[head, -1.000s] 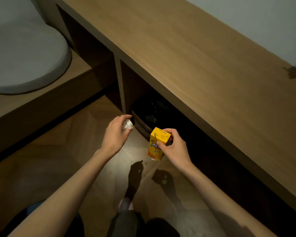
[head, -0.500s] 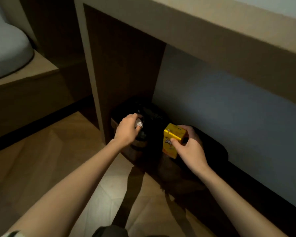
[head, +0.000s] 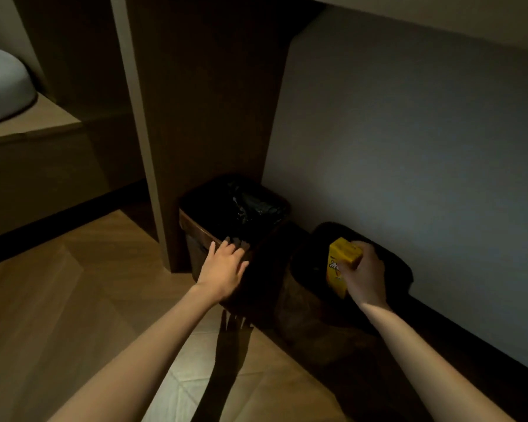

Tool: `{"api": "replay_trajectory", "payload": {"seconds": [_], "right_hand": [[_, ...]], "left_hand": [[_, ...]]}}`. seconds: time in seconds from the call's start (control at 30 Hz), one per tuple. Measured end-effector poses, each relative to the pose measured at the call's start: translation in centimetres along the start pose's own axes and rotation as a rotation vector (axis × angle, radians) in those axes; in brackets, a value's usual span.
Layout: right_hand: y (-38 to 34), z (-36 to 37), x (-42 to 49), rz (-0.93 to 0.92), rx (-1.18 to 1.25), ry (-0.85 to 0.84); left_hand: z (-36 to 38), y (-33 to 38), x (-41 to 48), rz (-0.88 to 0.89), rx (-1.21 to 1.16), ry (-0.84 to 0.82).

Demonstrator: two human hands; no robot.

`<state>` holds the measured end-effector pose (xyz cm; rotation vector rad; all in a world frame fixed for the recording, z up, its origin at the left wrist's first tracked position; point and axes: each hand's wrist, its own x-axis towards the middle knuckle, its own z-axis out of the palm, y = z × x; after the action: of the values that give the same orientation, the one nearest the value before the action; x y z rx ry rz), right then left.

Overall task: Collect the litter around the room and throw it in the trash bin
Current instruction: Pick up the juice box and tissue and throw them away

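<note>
Two dark bins lined with black bags stand on the wood floor [head: 73,300] under a desk: the left bin [head: 195,226] beside a wooden panel [head: 208,102], the right bin [head: 387,263] against the grey wall [head: 409,147]. The left hand [head: 224,269] hovers over the left bin's near rim, fingers spread and empty. The right hand [head: 363,275] is clamped on a yellow carton [head: 340,263], held tilted above the right bin.

Two bins [head: 201,229] [head: 387,263] side by side, against wall [head: 409,147]

Two lined bins [head: 195,226] [head: 305,324] on wooden floor [head: 83,300]
</note>
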<state>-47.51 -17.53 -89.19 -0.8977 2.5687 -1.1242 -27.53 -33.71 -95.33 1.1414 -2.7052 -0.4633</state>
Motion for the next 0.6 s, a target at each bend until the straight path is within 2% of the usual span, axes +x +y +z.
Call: {"api": "replay_trajectory", "payload": {"seconds": [0.13, 0.3, 0.43, 0.6], "right_hand": [[0.7, 0.8, -0.5, 0.061, -0.063, -0.053], [-1.4, 1.8, -1.9, -0.095, -0.02, -0.121], [-5.4, 2.2, -3.9, -0.191, -0.018, -0.247], [-13.3, 1.0, -7.2, -0.241, -0.008, -0.364]], "left_hand": [[-0.3, -0.3, -0.6, 0.018, 0.026, -0.03], [-0.8, -0.1, -0.9, -0.014, -0.005, -0.027], [-3.4, 1.2, -2.0, -0.081, -0.072, 0.008], [-10.8, 2.4, -5.5, -0.161, -0.111, 0.081]]}}
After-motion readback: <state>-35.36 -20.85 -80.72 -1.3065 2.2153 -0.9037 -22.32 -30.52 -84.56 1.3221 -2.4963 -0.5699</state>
